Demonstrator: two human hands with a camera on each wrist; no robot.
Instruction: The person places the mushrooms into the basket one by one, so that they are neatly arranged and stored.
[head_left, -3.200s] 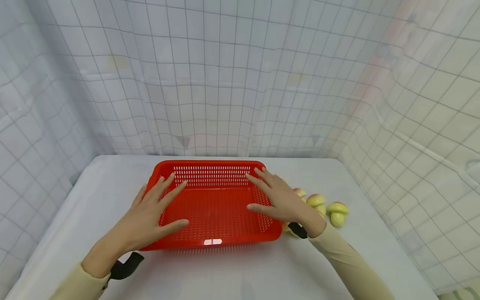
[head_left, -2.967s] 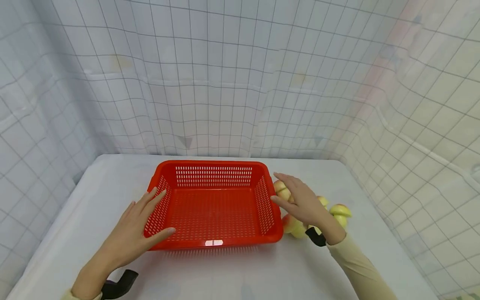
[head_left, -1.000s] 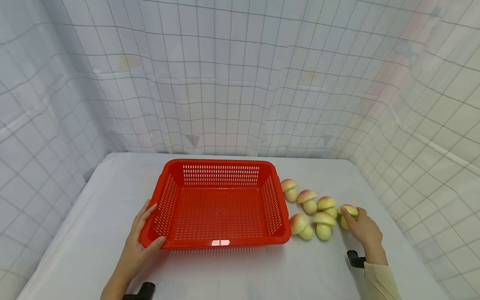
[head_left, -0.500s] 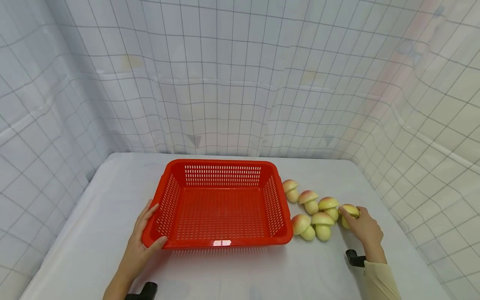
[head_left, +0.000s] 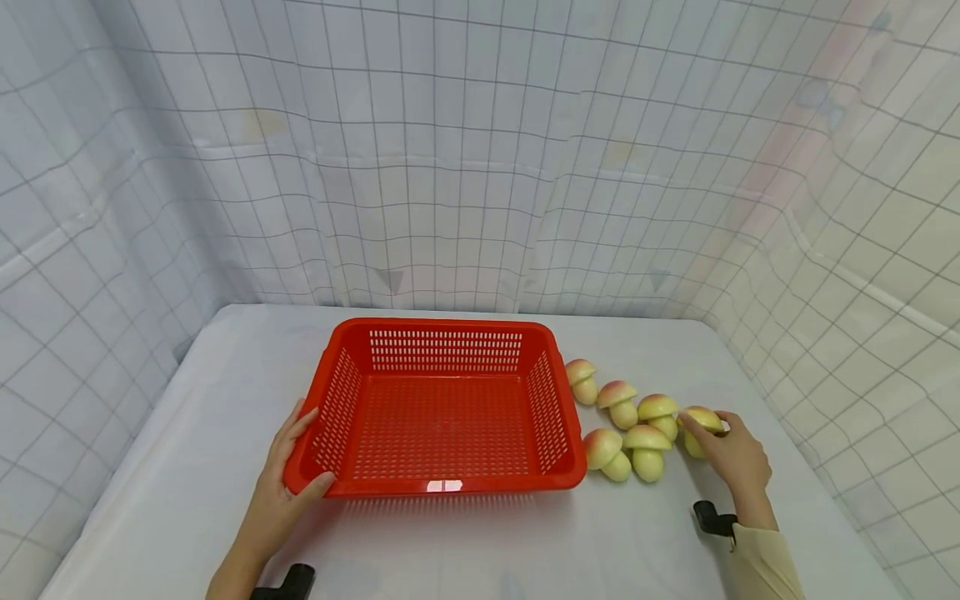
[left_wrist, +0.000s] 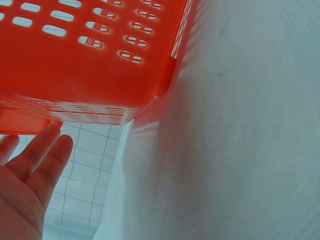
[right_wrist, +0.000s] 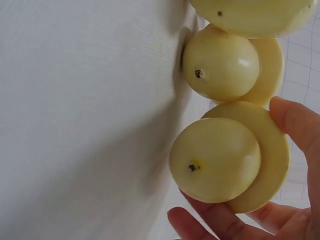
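At the left front corner of a red plastic basket (head_left: 442, 485), my left hand (head_left: 276, 493) rests with fingers along the side rim and thumb over the front rim. In the left wrist view its fingers (left_wrist: 52, 160) look straight, just under the rim. My right hand (head_left: 738, 458) grips the rightmost toy mushroom (head_left: 702, 419), pale yellow with a pink-tinged cap. In the right wrist view the thumb lies on one side of the mushroom's cap and the fingers on the other, and the round stem end (right_wrist: 217, 160) faces the camera.
Several more toy mushrooms (head_left: 647, 454) lie between the basket and my right hand, the closest one (right_wrist: 222, 65) right beside the held one. A white cloth (head_left: 465, 550) covers the table. Grid-patterned curtains (head_left: 450, 167) enclose the back and sides.
My right hand has gone from over the basket to the rightmost mushroom and taken hold of it. My left hand has lowered to the basket's corner. Lately the gripped mushroom shifted slightly right.
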